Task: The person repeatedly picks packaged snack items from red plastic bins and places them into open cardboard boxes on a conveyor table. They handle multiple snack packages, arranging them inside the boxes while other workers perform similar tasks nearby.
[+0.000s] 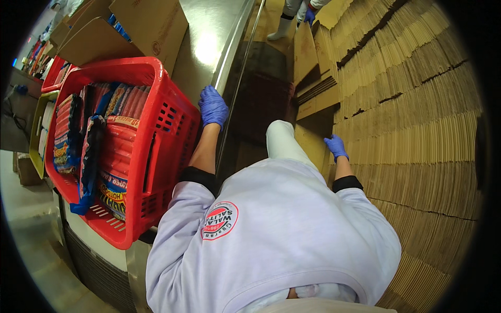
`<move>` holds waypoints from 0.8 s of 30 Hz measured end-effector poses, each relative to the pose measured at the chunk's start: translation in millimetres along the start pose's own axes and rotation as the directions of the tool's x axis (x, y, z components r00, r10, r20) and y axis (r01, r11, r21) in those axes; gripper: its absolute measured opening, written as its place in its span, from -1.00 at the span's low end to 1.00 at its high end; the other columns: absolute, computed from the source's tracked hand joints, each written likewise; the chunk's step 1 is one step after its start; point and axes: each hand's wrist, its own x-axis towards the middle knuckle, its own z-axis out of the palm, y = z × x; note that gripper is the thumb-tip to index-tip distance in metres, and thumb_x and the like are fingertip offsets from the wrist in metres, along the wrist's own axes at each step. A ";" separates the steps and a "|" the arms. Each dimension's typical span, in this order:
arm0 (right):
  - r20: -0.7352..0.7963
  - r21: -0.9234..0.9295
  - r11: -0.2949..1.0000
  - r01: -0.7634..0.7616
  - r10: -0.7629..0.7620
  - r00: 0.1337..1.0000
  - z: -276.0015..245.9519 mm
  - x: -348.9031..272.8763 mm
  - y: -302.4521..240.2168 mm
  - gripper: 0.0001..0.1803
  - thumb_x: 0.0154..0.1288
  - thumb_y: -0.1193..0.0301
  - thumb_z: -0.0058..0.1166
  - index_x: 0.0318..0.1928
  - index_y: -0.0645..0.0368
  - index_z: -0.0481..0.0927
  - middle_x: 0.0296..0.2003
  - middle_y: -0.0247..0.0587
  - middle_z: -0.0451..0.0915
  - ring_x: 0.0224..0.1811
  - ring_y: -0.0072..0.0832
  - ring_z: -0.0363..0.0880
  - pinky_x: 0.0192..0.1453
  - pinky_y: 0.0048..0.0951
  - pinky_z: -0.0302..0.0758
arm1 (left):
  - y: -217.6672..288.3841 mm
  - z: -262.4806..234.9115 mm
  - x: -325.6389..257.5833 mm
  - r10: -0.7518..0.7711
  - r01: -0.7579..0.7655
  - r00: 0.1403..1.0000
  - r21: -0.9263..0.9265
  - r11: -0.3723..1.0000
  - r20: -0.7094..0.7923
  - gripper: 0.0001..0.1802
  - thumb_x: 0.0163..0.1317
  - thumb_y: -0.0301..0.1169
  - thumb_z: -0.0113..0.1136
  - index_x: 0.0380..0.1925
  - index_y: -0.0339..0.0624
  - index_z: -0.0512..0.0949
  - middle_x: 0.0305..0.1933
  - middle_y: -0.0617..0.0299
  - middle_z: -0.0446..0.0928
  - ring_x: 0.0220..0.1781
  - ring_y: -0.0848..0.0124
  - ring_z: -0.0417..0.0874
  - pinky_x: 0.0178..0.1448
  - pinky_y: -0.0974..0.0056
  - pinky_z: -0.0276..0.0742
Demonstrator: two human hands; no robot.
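My left hand (212, 106), in a blue glove, rests with curled fingers on the edge of a steel table (209, 47), right beside a red plastic crate (156, 135) full of sealed sausage packs (117, 151). My right hand (335, 146), also blue-gloved, reaches down to a flat brown cardboard sheet (313, 143) at the foot of a large stack of folded cartons (417, 120); its fingers touch the sheet's edge. Whether they grip it is unclear.
Open cardboard boxes (151, 26) stand on the table behind the crate. A yellow crate (37, 130) and another red crate (55, 73) sit farther left. Another person's white boots (282, 26) and blue-gloved hand (310, 14) show at the top.
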 end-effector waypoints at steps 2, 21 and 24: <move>-0.030 0.028 0.999 0.016 -0.015 0.999 -10.4 5.5 -5.3 -0.42 -0.13 0.13 0.08 -0.17 0.36 0.50 -0.18 0.23 0.48 -0.08 0.00 0.45 -0.01 -0.22 0.40 | 7.3 -11.4 -0.4 -0.004 0.005 0.999 -0.022 1.000 0.045 -0.48 -0.05 -0.51 -0.07 0.01 -0.37 0.21 0.00 -0.06 0.27 0.09 0.05 0.27 0.10 0.02 0.27; -0.137 0.054 0.994 0.097 -0.089 0.987 -37.0 289.3 -96.9 -0.79 0.03 0.32 -0.08 -0.46 0.20 0.52 -0.45 0.08 0.53 -0.35 -0.05 0.52 -0.25 -0.20 0.46 | 27.2 -23.3 19.1 -0.411 0.414 0.910 -0.114 0.903 0.052 -0.52 -0.28 -0.42 0.19 -0.25 -0.33 0.37 -0.25 -0.11 0.36 -0.14 -0.03 0.35 0.01 0.04 0.28; 0.411 -0.585 0.439 0.682 -0.565 0.716 -49.2 344.1 -132.2 -0.86 -0.24 0.37 0.08 -0.60 0.15 0.58 -0.48 -0.05 0.55 -0.38 -0.26 0.53 -0.30 -0.25 0.47 | 27.8 -25.7 13.7 -0.462 0.467 0.884 -0.108 0.878 0.069 -0.49 -0.33 -0.34 0.24 -0.27 -0.26 0.38 -0.25 -0.06 0.37 -0.15 0.00 0.36 0.00 0.05 0.30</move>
